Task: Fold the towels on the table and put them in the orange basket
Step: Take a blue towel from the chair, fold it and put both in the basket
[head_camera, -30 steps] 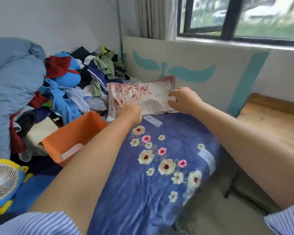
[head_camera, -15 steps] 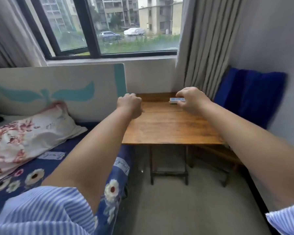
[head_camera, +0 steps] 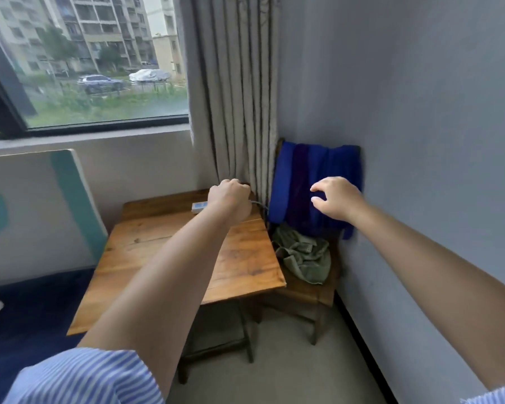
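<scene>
Reaching with spread, empty fingers, the right hand (head_camera: 337,201) nears the soft, limp blue towel (head_camera: 318,185), best pinched along its top edge, left hand (head_camera: 231,196) fisted, empty.

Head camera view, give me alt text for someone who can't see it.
The right hand, fingers spread, reaches toward a blue towel draped over a wooden chair back, while the left hand hangs curled above a small wooden table. A crumpled green cloth lies on the chair seat.

Bare wooden table (head_camera: 164,252) hemmed by curtain (head_camera: 236,112) and chair (head_camera: 309,290).
</scene>
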Demonstrator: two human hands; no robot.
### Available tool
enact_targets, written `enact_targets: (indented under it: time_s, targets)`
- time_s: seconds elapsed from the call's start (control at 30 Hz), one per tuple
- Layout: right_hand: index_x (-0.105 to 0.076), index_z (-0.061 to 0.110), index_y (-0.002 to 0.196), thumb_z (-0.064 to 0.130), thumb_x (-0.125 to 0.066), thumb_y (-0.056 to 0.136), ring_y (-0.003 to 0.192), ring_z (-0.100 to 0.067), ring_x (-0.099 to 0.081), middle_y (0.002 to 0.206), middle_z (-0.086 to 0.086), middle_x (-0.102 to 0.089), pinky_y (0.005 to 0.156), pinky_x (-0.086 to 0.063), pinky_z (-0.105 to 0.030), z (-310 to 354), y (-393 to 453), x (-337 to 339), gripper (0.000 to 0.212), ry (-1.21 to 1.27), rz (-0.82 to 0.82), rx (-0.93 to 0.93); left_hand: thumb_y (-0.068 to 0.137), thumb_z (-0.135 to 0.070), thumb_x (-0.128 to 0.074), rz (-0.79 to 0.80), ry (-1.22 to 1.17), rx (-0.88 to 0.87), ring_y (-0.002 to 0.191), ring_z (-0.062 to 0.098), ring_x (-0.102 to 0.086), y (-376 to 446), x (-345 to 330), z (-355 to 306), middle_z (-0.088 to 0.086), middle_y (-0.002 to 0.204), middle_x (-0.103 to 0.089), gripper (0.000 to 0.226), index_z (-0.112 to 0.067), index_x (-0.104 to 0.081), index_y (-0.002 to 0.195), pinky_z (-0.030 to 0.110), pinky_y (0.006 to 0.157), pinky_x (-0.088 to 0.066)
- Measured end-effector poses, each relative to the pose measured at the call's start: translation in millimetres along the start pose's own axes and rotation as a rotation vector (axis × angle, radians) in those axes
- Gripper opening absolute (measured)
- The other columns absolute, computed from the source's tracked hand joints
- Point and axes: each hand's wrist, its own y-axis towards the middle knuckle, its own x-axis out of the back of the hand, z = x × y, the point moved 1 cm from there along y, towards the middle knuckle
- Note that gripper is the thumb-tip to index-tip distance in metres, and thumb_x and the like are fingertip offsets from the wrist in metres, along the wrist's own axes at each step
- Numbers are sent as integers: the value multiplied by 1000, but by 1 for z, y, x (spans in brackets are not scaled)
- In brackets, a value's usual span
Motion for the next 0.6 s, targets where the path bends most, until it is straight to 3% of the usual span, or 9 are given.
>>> enact_targets:
  time_s: [0.1,0.23,0.6]
  targets:
    - [-54,9,123,19,-48,89,122,-28,-45,131,-11,-53,98,-42,-38,-37,30,-5,36,1,5,-64,92,-19,-42,-4,4,-56,116,29,-45,47,-11,-19,10,120,-52,29,-13,-56,116,34,76,-36]
    - [-52,10,125,20,-47,90,124,-27,-43,133,-9,-51,99,-41,-39,-78,78,-12,37,-50,3,-127,91,-20,-41,6,-25,-94,117,28,-45,126,-28,-34,10,120,-52,29,-13,-57,114,35,80,-38]
    - [-54,9,123,18,-47,90,118,-30,-48,129,-11,-54,97,-42,-37,-191,217,-25,35,-27,17,-408,91,-17,-39,89,-80,-321,108,27,-49,335,-69,-85,8,114,-53,30,-10,-56,116,32,70,-36]
